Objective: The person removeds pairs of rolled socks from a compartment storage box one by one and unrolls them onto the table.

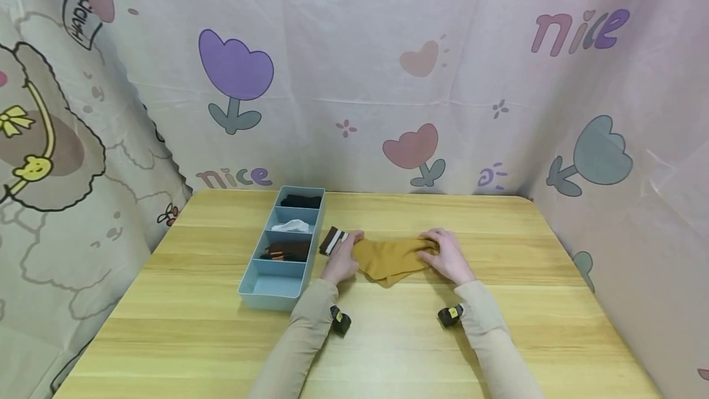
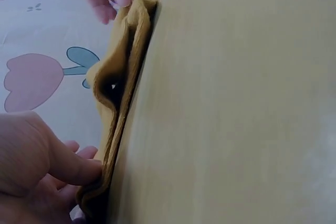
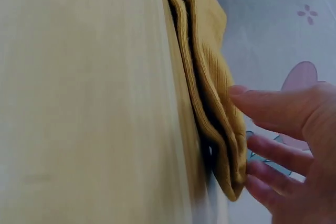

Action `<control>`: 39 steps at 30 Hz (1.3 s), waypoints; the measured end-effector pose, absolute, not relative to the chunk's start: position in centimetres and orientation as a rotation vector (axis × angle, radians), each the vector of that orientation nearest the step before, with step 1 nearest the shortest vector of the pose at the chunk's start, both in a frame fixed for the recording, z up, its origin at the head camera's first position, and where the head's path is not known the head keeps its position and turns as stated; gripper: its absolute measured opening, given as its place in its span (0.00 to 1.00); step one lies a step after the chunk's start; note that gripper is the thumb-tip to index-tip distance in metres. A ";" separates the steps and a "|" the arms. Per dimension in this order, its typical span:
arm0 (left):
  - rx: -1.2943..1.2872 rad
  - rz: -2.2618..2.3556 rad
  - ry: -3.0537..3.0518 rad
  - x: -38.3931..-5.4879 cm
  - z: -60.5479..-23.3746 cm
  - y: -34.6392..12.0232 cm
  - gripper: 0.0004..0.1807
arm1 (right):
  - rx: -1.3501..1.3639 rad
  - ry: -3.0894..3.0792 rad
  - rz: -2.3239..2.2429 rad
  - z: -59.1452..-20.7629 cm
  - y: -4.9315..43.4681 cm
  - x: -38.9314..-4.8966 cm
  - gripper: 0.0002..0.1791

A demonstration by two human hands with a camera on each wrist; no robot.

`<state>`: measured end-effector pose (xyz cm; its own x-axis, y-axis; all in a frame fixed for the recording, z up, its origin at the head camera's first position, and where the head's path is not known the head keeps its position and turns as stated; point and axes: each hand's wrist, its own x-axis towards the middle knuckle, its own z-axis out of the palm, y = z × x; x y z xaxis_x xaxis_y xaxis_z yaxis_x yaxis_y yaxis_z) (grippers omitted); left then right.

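A pair of mustard-yellow socks [image 1: 390,258] lies folded in layers across the table, with ribbed fabric showing in the right wrist view. My left hand [image 1: 343,258] pinches the left part, thumb on the near side and fingers behind. Just beyond that hand shows a dark brown and white striped piece [image 1: 332,241], looking like the cuff. At the opposite end, my right hand [image 1: 446,256] holds the socks between its thumb [image 3: 262,106] and curved fingers. Seen from the left wrist, the layers [image 2: 123,77] stand partly apart with a gap between them.
Left of the hands stands a light blue divided box [image 1: 275,309]. Its compartments hold a black folded item [image 1: 301,201], a white one [image 1: 292,226] and a dark brown one [image 1: 293,251] with orange marks; the front compartment shows its bare bottom. A printed curtain [image 1: 343,79] hangs behind the wooden table [image 1: 188,319].
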<state>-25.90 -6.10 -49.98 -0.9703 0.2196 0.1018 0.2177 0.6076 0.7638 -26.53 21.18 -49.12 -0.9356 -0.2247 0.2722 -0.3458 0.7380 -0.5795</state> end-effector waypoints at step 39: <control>0.059 1.413 2.885 -27.6 -50.1 -5.1 0.27 | 0.336 -2.874 1.261 -49.3 21.9 -26.1 0.16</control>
